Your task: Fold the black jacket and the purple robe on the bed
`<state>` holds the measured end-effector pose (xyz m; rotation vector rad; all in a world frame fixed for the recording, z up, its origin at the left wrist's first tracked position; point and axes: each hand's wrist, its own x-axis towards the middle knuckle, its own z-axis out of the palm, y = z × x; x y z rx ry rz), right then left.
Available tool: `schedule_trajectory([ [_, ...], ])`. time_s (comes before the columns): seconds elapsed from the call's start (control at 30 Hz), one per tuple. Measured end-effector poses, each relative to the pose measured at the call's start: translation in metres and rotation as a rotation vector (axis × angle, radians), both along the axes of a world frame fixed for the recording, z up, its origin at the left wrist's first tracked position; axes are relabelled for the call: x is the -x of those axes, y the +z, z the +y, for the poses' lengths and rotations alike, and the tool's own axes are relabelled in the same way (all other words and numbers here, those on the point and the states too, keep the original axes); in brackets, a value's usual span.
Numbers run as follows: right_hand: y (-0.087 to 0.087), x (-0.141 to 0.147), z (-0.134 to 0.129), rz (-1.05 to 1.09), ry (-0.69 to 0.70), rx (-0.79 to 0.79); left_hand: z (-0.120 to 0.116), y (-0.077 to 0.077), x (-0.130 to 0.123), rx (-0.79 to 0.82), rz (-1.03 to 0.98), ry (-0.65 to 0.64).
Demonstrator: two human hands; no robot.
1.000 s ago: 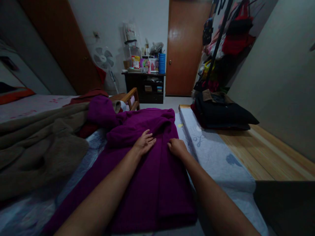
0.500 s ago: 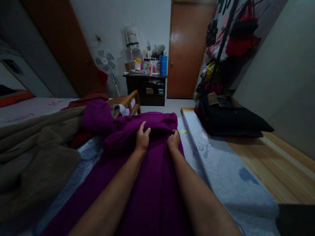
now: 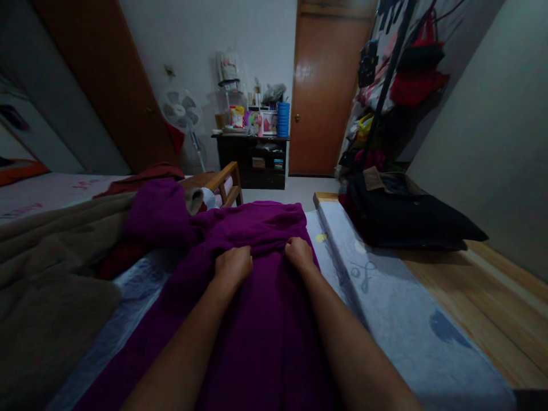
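Left hand (image 3: 233, 267) and right hand (image 3: 298, 253), both curled closed, grip a long purple cloth garment (image 3: 259, 325) beneath them; even tension should best smooth creases (image 3: 261, 229) just beyond.

Dim, bluish light, faint glare on the far wooden door (image 3: 327, 97), murky lower-left shadow, wide-angle stretch at the edges

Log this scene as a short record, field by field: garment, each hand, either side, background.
Garment: purple garment, spread out, far part bunched
Left hand: closed on the bunched fold
Right hand: closed on the same fold, further right
Left side: brown fleecy garment
Right side: stack of dark clothes, patterned sheet
Background: standing fan, black cabinet, shut wooden door
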<state>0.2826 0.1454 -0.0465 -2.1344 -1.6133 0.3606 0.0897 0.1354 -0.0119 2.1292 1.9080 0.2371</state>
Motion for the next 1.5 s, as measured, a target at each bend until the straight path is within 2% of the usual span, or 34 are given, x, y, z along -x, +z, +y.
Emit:
schedule_trajectory([
  [0.07,0.007,-0.013,0.014,0.019,0.0,-0.003,0.001,0.004,-0.022,-0.012,-0.244,-0.028],
  [0.13,0.011,-0.027,0.028,0.038,-0.002,-0.014,0.004,0.0,-0.045,0.041,-0.494,-0.096],
  [0.2,0.011,-0.041,0.041,0.053,-0.013,-0.025,0.006,-0.011,-0.066,0.074,-0.693,-0.105],
  [0.3,0.007,-0.058,0.058,0.064,-0.037,-0.046,0.005,-0.031,-0.088,0.004,-0.781,-0.05],
  [0.4,0.002,-0.072,0.075,0.072,-0.043,-0.071,0.002,-0.047,-0.098,-0.09,-0.735,-0.012],
  [0.53,-0.004,-0.084,0.099,0.075,-0.029,-0.107,0.005,-0.059,-0.099,-0.108,-0.635,-0.072],
  [0.67,-0.001,-0.094,0.126,0.053,-0.011,-0.141,0.007,-0.064,-0.098,-0.108,-0.481,-0.155],
  [0.8,0.006,-0.101,0.149,0.01,0.02,-0.143,0.004,-0.06,-0.1,-0.147,-0.293,-0.198],
  [0.9,0.01,-0.102,0.162,-0.025,0.069,-0.107,0.001,-0.055,-0.103,-0.234,-0.173,-0.203],
  [1.03,0.016,-0.1,0.173,-0.059,0.164,-0.01,0.001,-0.056,-0.106,-0.367,-0.168,-0.289],
  [1.17,0.023,-0.097,0.181,-0.089,0.241,0.127,0.004,-0.066,-0.105,-0.337,-0.202,-0.374],
  [1.33,0.031,-0.098,0.19,-0.187,0.121,0.181,0.002,-0.073,-0.106,-0.302,-0.194,-0.314],
  [1.43,0.03,-0.096,0.19,-0.251,0.005,0.107,-0.001,-0.071,-0.108,-0.305,-0.173,-0.266],
  [1.5,0.023,-0.09,0.187,-0.274,-0.053,0.043,-0.002,-0.071,-0.108,-0.298,-0.168,-0.248],
])
